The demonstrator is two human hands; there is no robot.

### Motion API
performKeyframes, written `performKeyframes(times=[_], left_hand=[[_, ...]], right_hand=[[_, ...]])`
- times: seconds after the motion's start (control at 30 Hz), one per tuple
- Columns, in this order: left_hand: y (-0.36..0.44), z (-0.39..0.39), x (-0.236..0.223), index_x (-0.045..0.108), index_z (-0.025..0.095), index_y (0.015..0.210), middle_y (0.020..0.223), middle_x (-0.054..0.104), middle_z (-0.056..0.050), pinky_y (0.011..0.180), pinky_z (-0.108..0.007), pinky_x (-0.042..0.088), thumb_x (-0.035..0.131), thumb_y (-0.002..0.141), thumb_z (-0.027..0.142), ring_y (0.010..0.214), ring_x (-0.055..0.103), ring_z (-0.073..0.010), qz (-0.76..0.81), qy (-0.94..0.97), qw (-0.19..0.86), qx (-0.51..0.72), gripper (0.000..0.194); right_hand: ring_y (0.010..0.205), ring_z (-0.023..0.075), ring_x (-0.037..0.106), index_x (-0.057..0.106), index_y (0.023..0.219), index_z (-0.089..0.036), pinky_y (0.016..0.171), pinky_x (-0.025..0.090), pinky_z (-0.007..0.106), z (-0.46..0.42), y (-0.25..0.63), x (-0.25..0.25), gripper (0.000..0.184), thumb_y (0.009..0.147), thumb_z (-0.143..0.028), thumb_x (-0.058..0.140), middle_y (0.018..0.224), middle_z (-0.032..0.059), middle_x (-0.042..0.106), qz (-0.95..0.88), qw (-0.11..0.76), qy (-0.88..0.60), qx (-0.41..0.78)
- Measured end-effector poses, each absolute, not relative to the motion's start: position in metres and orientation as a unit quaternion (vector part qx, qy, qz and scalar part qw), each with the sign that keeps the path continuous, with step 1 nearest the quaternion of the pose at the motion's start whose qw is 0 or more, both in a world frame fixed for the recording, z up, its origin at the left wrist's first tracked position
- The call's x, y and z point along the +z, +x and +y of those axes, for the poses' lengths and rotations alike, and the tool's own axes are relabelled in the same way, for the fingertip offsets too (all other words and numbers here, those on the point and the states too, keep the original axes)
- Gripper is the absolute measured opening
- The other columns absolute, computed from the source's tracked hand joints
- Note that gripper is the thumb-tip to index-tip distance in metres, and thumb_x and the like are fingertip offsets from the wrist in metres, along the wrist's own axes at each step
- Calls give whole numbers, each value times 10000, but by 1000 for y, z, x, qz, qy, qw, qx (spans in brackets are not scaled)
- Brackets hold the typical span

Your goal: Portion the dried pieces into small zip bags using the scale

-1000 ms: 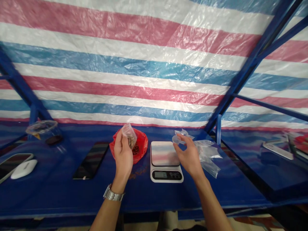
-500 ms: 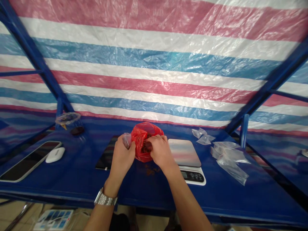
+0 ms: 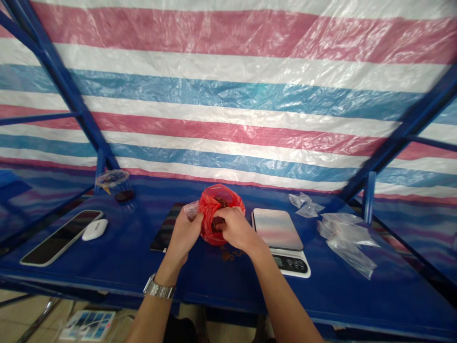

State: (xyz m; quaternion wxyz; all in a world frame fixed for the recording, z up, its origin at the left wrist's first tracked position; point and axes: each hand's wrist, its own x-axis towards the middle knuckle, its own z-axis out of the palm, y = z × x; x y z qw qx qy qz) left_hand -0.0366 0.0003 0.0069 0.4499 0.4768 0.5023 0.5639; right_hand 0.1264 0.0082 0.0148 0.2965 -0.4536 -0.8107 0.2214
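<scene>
A red plastic bag (image 3: pixel 210 202) stands with its mouth open and dark brown, crumbly-looking pieces (image 3: pixel 222 202) inside. My left hand (image 3: pixel 185 231) is closed at the bag's left side, pinching its rim together with a small clear plastic bag (image 3: pixel 192 208). My right hand (image 3: pixel 235 228) reaches into the mouth from the right. Its fingers are curled at the brown contents, and what they grip is hidden. Loose brown crumbs (image 3: pixel 230 254) lie on the blue table (image 3: pixel 214 281) just in front of the red bag.
Right of the bag sits a kitchen scale (image 3: pixel 278 229), with several clear zip bags (image 3: pixel 348 236) farther right. A black tablet-like slab (image 3: pixel 166 228) lies partly under my left hand. Leftward are a phone (image 3: pixel 62 238), a white earbud case (image 3: pixel 94 229) and a lidded plastic cup (image 3: pixel 119 186).
The view has shifted slightly, so everything sits a little farther right. My right hand has turned a little within the red bag's mouth, showing more of the contents. My left hand keeps its grip.
</scene>
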Motion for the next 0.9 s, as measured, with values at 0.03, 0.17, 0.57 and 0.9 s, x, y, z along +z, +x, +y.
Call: performKeyframes(times=[0.03, 0.17, 0.57, 0.9], left_hand=[[-36, 0, 8, 708, 163, 1070, 851, 765, -22, 731, -294, 556, 734, 765, 327, 798, 714, -201, 505, 478, 444, 565, 348], [-34, 0, 14, 663, 156, 1099, 931, 756, -43, 775, -306, 552, 725, 770, 311, 829, 709, -190, 556, 460, 348, 599, 369], [7, -27, 44, 673, 227, 961, 955, 694, -50, 829, -372, 484, 594, 932, 287, 884, 650, -230, 558, 648, 75, 514, 103], [64, -39, 43, 647, 232, 953, 896, 754, -61, 729, -345, 441, 551, 858, 144, 811, 704, -258, 546, 684, 178, 450, 160]], right_hand=[[877, 206, 716, 770, 816, -213, 917, 437, 314, 8, 126, 15, 324, 732, 46, 595, 852, 22, 793, -803, 301, -456, 236], [916, 207, 738, 787, 989, -211, 899, 501, 317, 8, 131, 10, 331, 799, -14, 600, 989, 44, 807, -749, 355, -471, 302], [1095, 216, 716, 733, 1177, -247, 1034, 515, 396, -26, 182, 56, 287, 901, -275, 661, 1162, 48, 776, -641, 540, -426, 341], [1108, 207, 661, 775, 1145, -282, 993, 533, 347, -56, 191, 77, 297, 951, -172, 579, 1179, 70, 671, -720, 525, -406, 204]])
